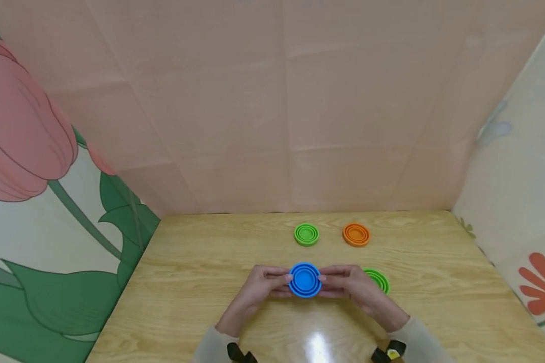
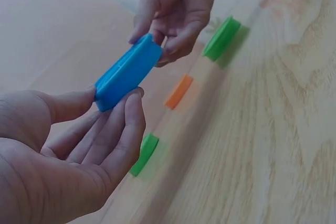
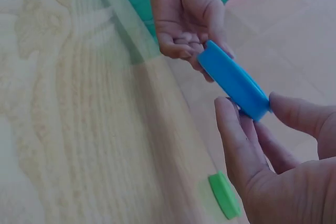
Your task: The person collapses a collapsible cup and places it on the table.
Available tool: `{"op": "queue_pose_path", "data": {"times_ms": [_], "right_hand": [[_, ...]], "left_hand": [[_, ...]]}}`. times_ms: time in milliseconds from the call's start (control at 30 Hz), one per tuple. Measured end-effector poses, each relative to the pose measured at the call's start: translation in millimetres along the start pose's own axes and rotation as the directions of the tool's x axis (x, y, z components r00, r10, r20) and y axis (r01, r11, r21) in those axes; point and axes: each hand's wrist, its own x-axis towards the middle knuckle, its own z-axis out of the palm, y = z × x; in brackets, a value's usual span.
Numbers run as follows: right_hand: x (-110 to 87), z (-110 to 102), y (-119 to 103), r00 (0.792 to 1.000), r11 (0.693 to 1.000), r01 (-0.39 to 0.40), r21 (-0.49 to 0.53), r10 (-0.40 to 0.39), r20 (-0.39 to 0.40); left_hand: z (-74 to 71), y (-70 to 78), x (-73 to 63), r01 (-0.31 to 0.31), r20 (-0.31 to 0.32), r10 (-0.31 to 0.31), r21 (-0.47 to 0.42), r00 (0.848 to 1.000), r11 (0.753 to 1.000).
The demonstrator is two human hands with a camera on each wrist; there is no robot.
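Note:
A blue collapsible cup (image 1: 305, 280), folded flat into concentric rings, is held up above the table between both hands. My left hand (image 1: 265, 285) pinches its left edge, with the thumb on the upper face and the fingers beneath. On the opposite edge, my right hand (image 1: 351, 285) grips it the same way. From the side, in the left wrist view, the cup (image 2: 128, 72) looks like a thick tilted disc. Just behind my right hand lies a green collapsed cup (image 1: 379, 280), partly covered by that hand in the head view.
Farther back on the wooden table (image 1: 200, 262) lie a smaller green collapsed cup (image 1: 306, 234) and an orange collapsed cup (image 1: 356, 234). A pink cloth backdrop (image 1: 290, 126) rises behind the table's far edge. Flower-printed sheets stand at both sides.

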Motion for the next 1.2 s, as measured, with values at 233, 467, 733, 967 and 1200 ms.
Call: {"op": "queue_pose_path", "data": {"times_ms": [233, 467, 733, 967, 1200], "right_hand": [[0.0, -3, 5, 1.000, 0.999, -0.011, 0.039, 0.012, -0.012], [-0.8, -8, 4, 0.999, 0.997, -0.050, 0.061, 0.051, -0.017], [-0.2, -10, 3, 0.997, 0.996, -0.056, 0.073, 0.060, -0.048], [0.6, -13, 4, 0.991, 0.997, -0.079, 0.011, 0.080, -0.103], [3.8, -14, 8, 0.988, 0.993, -0.074, -0.093, 0.060, -0.145]], "left_hand": [[2.7, -5.5, 6.0, 0.056, 0.009, -0.055, -0.018, 0.998, 0.998], [4.2, -5.6, 10.6, 0.094, 0.019, -0.093, -0.042, 0.995, 0.995], [7.4, -6.4, 16.0, 0.107, 0.012, -0.107, -0.101, 0.994, 0.989], [8.0, -12.7, 23.2, 0.130, -0.010, -0.132, -0.102, 0.991, 0.986], [11.9, -9.1, 23.2, 0.147, -0.028, -0.150, -0.076, 0.988, 0.986]]}}
